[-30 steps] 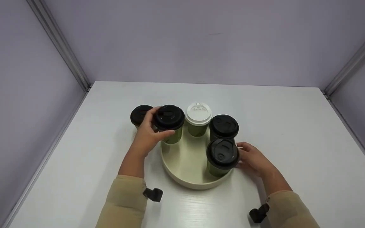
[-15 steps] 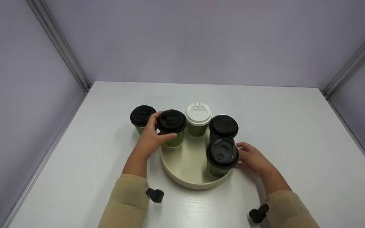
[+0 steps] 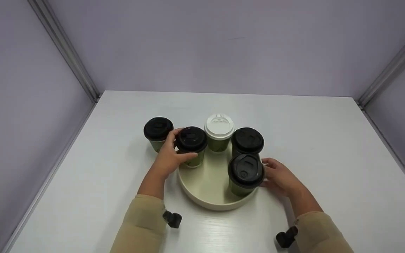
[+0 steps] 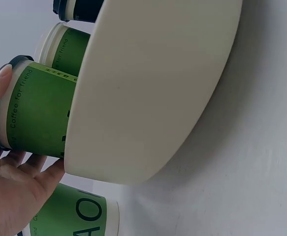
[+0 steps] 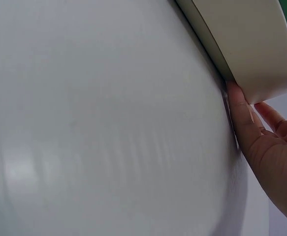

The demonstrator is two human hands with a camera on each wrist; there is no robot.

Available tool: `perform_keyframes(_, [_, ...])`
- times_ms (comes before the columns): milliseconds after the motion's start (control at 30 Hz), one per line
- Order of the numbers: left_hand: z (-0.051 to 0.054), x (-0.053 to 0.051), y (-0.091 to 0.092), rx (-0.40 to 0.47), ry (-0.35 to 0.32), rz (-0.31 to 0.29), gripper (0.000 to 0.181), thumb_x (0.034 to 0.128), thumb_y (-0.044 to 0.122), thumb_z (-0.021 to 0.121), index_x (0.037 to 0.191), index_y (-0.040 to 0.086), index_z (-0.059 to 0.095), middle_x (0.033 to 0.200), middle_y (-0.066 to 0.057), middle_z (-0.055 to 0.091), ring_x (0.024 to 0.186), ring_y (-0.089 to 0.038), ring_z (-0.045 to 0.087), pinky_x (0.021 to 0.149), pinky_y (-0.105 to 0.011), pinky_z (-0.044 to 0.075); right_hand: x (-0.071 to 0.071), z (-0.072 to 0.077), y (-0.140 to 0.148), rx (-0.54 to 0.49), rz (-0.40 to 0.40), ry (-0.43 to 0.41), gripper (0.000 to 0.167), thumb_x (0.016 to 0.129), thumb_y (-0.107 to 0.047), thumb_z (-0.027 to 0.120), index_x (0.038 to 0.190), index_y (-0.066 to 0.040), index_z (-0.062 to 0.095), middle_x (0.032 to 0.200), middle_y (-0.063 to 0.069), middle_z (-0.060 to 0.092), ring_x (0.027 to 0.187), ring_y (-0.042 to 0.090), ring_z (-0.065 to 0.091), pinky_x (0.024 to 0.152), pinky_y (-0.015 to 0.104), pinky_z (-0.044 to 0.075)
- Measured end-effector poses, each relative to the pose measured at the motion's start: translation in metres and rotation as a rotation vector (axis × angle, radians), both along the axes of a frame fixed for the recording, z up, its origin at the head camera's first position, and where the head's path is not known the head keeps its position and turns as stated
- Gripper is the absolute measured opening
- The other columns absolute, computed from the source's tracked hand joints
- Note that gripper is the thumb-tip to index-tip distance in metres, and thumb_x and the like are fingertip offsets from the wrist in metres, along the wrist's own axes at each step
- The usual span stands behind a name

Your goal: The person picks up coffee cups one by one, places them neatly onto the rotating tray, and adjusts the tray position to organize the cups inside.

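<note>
My left hand [image 3: 169,156] grips a green paper coffee cup [image 3: 196,160] with a black lid. In the left wrist view this coffee cup [image 4: 39,110] stands nearly upright, its base hidden behind the wall of the cream round tray [image 4: 148,93]; whether it touches the tray floor I cannot tell. At the right side of the tray [image 3: 206,188], my right hand [image 3: 281,177] holds its edge. One finger [image 5: 239,105] lies low against the tray's underside edge in the right wrist view. Two black-lidded cups [image 3: 246,172] and a white-lidded cup [image 3: 219,128] stand in the tray.
Another black-lidded green cup [image 3: 158,131] stands on the white table [image 3: 83,168], just left of the tray and close behind my left hand. Pale walls [image 3: 202,49] enclose the table at the back and sides.
My left hand has brought its coffee cup slightly right, nearer to me and lower at the tray's left side. The cup behind it shows more fully. My right hand stays on the tray.
</note>
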State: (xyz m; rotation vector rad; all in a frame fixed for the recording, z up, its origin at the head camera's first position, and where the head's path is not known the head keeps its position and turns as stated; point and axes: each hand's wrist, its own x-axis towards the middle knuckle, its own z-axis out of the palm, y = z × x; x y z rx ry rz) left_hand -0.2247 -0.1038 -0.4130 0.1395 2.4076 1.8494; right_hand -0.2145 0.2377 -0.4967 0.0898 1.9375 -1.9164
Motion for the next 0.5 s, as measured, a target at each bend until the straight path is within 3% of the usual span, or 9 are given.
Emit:
perform_keyframes(167, [0.007, 0.007, 0.001, 0.005, -0.006, -0.007, 0.085, 0.0679, 0.012, 0.081, 0.137, 0.015, 0.031, 0.141, -0.006, 0.034, 0.134, -0.018, 0.025, 0.106, -0.035, 0.027, 0.001, 0.001, 0.0, 0.004, 0.001, 0.004, 0.047, 0.088, -0.026, 0.061, 0.124, -0.003, 0.043, 0.112, 0.014, 0.052, 0.092, 0.022, 0.058, 0.08, 0.04, 0.05])
perform_keyframes(400, [-0.022, -0.01, -0.003, 0.002, 0.027, 0.006, 0.088, 0.0625, 0.025, 0.085, 0.134, 0.023, 0.033, 0.138, 0.001, 0.037, 0.131, -0.013, 0.029, 0.105, -0.034, 0.027, 0.001, 0.003, -0.001, 0.022, 0.006, -0.003, 0.046, 0.088, -0.027, 0.06, 0.125, -0.004, 0.043, 0.115, 0.013, 0.05, 0.093, 0.023, 0.057, 0.08, 0.04, 0.05])
perform_keyframes(500, [-0.023, -0.008, -0.003, -0.008, 0.044, 0.014, 0.089, 0.0625, 0.026, 0.085, 0.135, 0.023, 0.033, 0.137, 0.0, 0.038, 0.13, -0.014, 0.03, 0.105, -0.035, 0.027, 0.002, 0.003, -0.001, 0.039, -0.008, -0.013, 0.047, 0.087, -0.03, 0.062, 0.124, -0.007, 0.046, 0.116, 0.014, 0.049, 0.093, 0.024, 0.058, 0.08, 0.04, 0.05])
